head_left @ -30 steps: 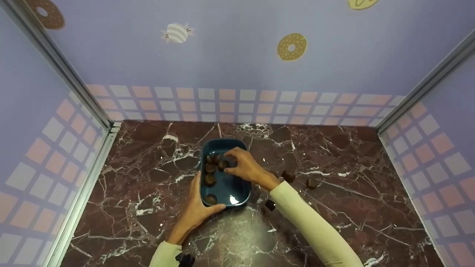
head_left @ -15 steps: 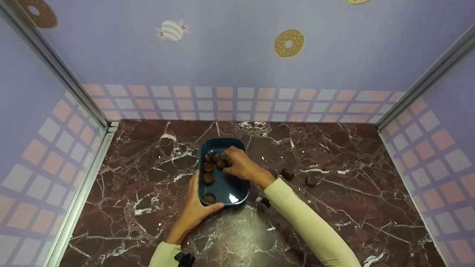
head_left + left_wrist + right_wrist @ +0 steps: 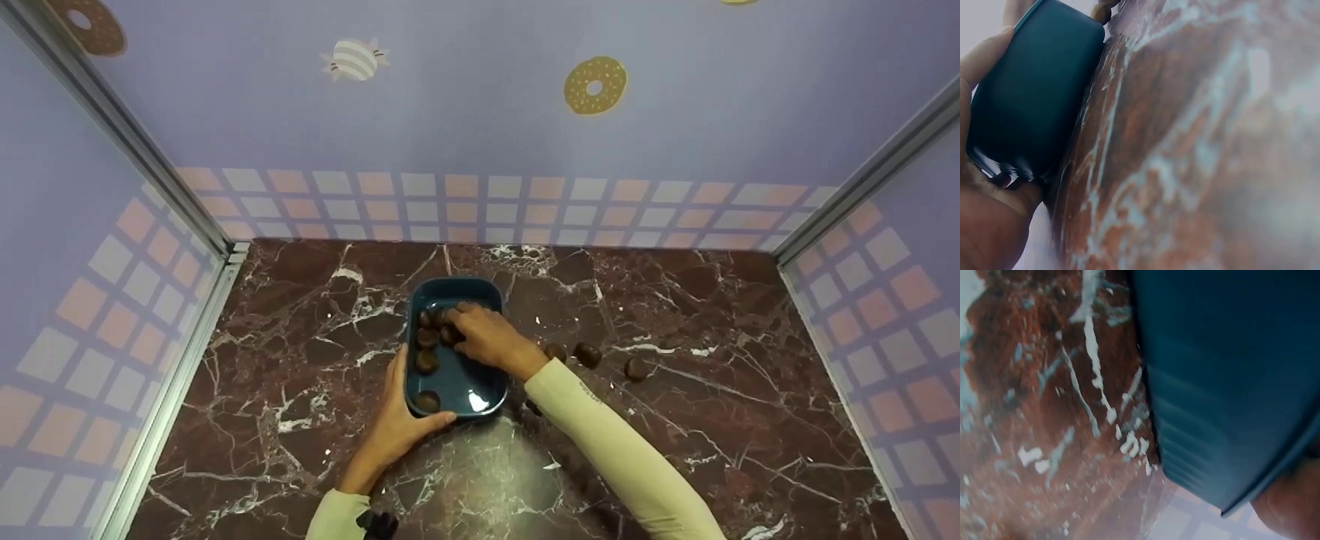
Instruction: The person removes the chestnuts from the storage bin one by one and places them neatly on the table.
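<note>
A dark teal rectangular baking dish (image 3: 465, 382) stands on the marble-patterned table. My left hand (image 3: 397, 416) grips its near left corner, thumb along the near rim and fingers against the left wall; the left wrist view shows that hand (image 3: 994, 219) around the dish's outside. Several brown chestnuts (image 3: 427, 361) lie inside, mostly along the left side. My right hand (image 3: 491, 337) reaches in over the right rim, fingers curled, with thumb and fingertips around a chestnut (image 3: 448, 335) in the upper group. Its palm side is hidden from above. The right wrist view shows mainly the dish's outer wall (image 3: 1202, 394).
Right of the dish, loose chestnuts (image 3: 589, 354) lie on the table (image 3: 712, 420), one chestnut (image 3: 636, 368) farthest right. Another dark piece is partly covered by the right sleeve (image 3: 607, 442). Patterned panels (image 3: 480, 105) enclose the back and both sides.
My right hand has moved slightly lower and left into the dish, and its fingers have closed from a wide curve around a chestnut. The left hand keeps its hold on the dish.
</note>
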The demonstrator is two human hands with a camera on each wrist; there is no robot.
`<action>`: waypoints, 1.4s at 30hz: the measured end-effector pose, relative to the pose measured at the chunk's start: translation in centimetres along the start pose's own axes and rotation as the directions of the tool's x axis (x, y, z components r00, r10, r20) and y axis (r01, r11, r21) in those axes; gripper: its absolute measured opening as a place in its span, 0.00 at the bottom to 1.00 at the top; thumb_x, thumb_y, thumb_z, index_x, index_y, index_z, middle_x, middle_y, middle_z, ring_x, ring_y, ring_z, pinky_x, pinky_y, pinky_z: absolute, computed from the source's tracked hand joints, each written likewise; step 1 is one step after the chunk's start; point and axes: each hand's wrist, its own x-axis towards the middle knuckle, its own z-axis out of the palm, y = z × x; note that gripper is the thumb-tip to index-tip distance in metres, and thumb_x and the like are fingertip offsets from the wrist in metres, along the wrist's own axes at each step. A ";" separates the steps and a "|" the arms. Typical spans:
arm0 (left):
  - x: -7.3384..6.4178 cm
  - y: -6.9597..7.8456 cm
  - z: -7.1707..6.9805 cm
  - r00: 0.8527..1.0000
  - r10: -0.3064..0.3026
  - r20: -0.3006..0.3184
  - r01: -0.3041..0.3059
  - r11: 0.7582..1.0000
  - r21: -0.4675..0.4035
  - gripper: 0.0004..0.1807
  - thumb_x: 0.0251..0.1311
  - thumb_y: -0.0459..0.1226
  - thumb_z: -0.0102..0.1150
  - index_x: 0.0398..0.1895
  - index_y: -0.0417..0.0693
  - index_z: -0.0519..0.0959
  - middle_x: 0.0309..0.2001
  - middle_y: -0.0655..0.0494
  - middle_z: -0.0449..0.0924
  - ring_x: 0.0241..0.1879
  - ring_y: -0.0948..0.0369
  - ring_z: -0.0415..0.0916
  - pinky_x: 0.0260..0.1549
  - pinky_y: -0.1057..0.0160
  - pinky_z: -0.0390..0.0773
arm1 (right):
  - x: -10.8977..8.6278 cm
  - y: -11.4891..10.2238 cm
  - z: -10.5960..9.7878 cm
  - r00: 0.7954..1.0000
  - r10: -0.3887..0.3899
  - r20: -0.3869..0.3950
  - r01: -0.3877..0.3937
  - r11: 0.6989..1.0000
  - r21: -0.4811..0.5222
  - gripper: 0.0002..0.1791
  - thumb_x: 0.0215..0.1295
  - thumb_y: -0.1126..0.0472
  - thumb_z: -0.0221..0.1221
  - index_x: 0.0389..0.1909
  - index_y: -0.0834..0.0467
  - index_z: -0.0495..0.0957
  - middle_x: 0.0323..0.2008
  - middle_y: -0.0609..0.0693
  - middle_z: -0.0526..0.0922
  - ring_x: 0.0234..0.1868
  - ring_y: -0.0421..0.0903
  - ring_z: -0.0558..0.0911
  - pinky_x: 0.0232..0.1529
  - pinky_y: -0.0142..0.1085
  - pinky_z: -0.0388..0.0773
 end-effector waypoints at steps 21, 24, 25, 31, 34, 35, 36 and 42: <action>0.4 -0.2 0.1 1.000 0.008 0.023 -0.008 1.000 -0.022 0.76 0.53 0.40 0.89 0.92 0.45 0.38 0.89 0.41 0.37 0.86 0.39 0.42 0.79 0.31 0.49 | -6.0 0.4 -1.8 0.949 0.007 -0.316 0.030 0.993 0.112 0.20 0.69 0.54 0.77 0.55 0.58 0.86 0.49 0.51 0.86 0.49 0.49 0.84 0.52 0.46 0.86; 0.4 -0.3 0.1 1.000 0.012 0.020 -0.012 1.000 -0.015 0.76 0.53 0.40 0.88 0.92 0.46 0.38 0.89 0.41 0.37 0.86 0.39 0.42 0.79 0.31 0.49 | -7.6 0.7 -2.2 0.927 0.019 -0.374 0.042 0.987 0.156 0.20 0.68 0.55 0.78 0.55 0.59 0.86 0.50 0.52 0.86 0.48 0.49 0.84 0.51 0.44 0.86; 0.3 -0.4 0.0 1.000 0.013 0.017 -0.012 1.000 -0.012 0.76 0.53 0.40 0.89 0.92 0.46 0.38 0.89 0.41 0.37 0.86 0.39 0.42 0.79 0.31 0.49 | -8.2 0.8 -2.4 0.919 0.022 -0.393 0.049 0.985 0.168 0.20 0.68 0.56 0.78 0.55 0.59 0.86 0.50 0.52 0.86 0.48 0.50 0.84 0.50 0.44 0.86; 0.0 -0.3 -0.2 1.000 0.012 -0.002 -0.012 1.000 0.006 0.76 0.52 0.41 0.89 0.92 0.45 0.39 0.89 0.40 0.38 0.86 0.40 0.42 0.80 0.32 0.48 | -11.5 1.6 -3.2 0.864 0.047 -0.501 0.057 0.980 0.190 0.19 0.62 0.61 0.80 0.51 0.58 0.86 0.44 0.52 0.85 0.44 0.51 0.83 0.45 0.43 0.84; -0.2 -0.2 -0.4 1.000 0.007 -0.014 -0.007 1.000 0.019 0.76 0.52 0.42 0.89 0.92 0.45 0.40 0.89 0.41 0.39 0.86 0.41 0.43 0.80 0.32 0.48 | -13.0 2.1 -3.6 0.850 0.077 -0.522 0.046 0.975 0.219 0.19 0.61 0.64 0.81 0.50 0.59 0.86 0.43 0.52 0.85 0.43 0.53 0.83 0.44 0.44 0.85; -0.2 -0.1 -0.5 1.000 0.008 -0.012 -0.008 1.000 0.018 0.76 0.52 0.42 0.89 0.92 0.45 0.40 0.89 0.40 0.38 0.86 0.40 0.42 0.80 0.31 0.48 | -13.5 2.3 -3.7 0.846 0.088 -0.526 0.039 0.974 0.224 0.19 0.60 0.65 0.81 0.50 0.59 0.86 0.43 0.52 0.85 0.42 0.52 0.83 0.43 0.43 0.85; -0.2 0.0 -0.5 1.000 0.010 -0.011 -0.009 1.000 0.013 0.76 0.52 0.42 0.89 0.92 0.45 0.40 0.89 0.40 0.38 0.86 0.40 0.42 0.79 0.31 0.49 | -14.0 2.5 -3.9 0.847 0.100 -0.523 0.029 0.972 0.234 0.19 0.60 0.65 0.81 0.51 0.60 0.87 0.43 0.52 0.85 0.42 0.51 0.83 0.43 0.43 0.84; 0.2 0.1 -0.1 1.000 0.027 0.011 -0.027 1.000 0.006 0.76 0.52 0.42 0.89 0.92 0.43 0.38 0.89 0.38 0.38 0.86 0.38 0.43 0.79 0.30 0.50 | -17.2 3.9 -4.4 0.832 0.171 -0.528 -0.029 0.963 0.266 0.19 0.58 0.65 0.82 0.49 0.58 0.87 0.44 0.51 0.86 0.44 0.50 0.83 0.46 0.43 0.84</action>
